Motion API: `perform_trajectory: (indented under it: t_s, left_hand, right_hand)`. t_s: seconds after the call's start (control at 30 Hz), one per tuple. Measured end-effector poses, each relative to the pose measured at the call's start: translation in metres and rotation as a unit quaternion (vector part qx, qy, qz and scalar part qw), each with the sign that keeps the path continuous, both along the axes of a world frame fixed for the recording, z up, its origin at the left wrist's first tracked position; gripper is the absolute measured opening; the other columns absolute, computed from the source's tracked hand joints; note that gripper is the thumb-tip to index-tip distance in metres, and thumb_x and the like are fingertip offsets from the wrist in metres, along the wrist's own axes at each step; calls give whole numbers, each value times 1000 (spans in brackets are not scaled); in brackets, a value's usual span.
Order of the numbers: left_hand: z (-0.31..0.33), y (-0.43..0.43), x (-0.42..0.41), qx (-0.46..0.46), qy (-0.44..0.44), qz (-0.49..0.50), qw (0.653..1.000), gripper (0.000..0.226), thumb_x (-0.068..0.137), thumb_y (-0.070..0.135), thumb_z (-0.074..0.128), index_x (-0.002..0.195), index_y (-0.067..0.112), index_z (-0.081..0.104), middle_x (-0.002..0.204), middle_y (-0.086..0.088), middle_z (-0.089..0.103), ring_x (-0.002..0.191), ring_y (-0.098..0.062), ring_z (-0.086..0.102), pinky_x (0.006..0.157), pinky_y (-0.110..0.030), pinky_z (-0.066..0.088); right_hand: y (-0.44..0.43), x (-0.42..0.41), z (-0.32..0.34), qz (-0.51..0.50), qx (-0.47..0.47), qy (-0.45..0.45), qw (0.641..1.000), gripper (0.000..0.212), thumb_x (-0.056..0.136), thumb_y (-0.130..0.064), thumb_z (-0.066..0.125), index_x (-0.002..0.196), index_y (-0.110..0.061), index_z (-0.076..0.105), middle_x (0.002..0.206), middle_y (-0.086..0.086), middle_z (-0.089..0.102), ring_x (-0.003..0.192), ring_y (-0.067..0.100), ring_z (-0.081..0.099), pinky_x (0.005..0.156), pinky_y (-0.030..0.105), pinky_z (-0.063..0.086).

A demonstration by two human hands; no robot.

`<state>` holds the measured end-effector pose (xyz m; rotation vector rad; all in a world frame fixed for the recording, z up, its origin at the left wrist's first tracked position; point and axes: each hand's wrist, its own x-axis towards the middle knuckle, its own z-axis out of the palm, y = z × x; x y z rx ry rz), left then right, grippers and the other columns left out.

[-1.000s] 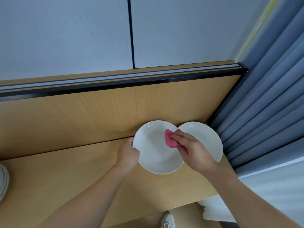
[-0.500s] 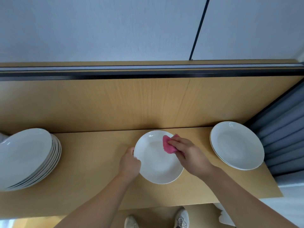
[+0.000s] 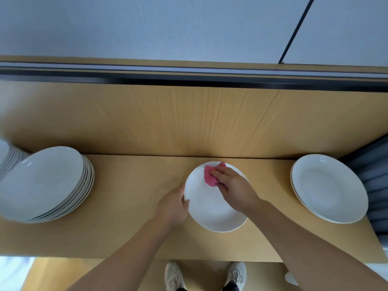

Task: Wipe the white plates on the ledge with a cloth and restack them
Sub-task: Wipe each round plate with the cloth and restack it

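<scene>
A white plate [image 3: 212, 208] lies on the wooden ledge [image 3: 130, 185] in the middle. My left hand [image 3: 173, 206] grips its left rim, thumb over the edge. My right hand [image 3: 233, 186] presses a pink cloth [image 3: 210, 175] onto the plate's far half, fingers laid over the cloth. A tall stack of several white plates [image 3: 45, 183] stands at the left. A low stack of white plates [image 3: 329, 187] sits at the right end of the ledge.
Another stack of plates [image 3: 8, 160] shows blurred at the far left edge. A wooden back panel [image 3: 189, 118] rises behind the ledge. Grey curtains [image 3: 375, 181] hang at the right. My shoes [image 3: 174, 276] show below the ledge's front edge.
The view has swung left, bringing the tall left stack into sight. My right hand with the cloth has shifted slightly across the plate's far half; my left hand keeps its hold on the rim.
</scene>
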<state>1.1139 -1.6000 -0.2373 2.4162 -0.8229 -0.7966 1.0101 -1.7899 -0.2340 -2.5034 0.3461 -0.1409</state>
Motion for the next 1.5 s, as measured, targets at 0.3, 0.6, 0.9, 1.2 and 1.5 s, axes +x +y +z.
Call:
perform_trajectory:
  t_s: [0.3,0.6,0.9,1.2,1.5]
  left_hand:
    - [-5,14,18,61,29,-83,994,92,79,49,70,152,35,16,152,14,36,138,-8,34,106,-24,33]
    - [-9,11,26,78,-8,-93,993,93,76,55,70,151,41,16,147,18,42,133,-6,40,101,-22,37]
    - [-4,11,30,91,-82,-170,978,90,83,62,58,154,31,11,159,17,15,143,-3,20,111,-24,28]
    - [-1,9,32,137,-132,-219,957,94,82,72,48,154,28,8,155,15,23,136,-12,31,101,-31,39]
    - [-12,14,22,-57,-256,-335,905,41,61,52,84,84,20,72,102,7,68,96,-16,63,85,-20,46]
  right_hand:
    - [40,35,-52,-46,-35,100,993,53,95,-26,25,143,-15,45,155,5,34,148,31,13,120,44,15]
    - [55,25,-61,48,-28,77,995,62,94,-38,18,146,-13,41,154,5,36,148,30,11,122,38,-3]
    - [54,6,-64,161,-132,29,978,45,99,-26,37,141,-13,48,139,2,57,138,28,39,121,37,10]
    - [21,-32,-39,326,-49,105,938,37,103,-15,37,137,-16,52,146,0,49,147,15,22,120,24,-2]
    - [-22,15,-18,242,-178,26,953,58,75,7,70,129,-14,62,136,12,57,130,38,48,103,51,45]
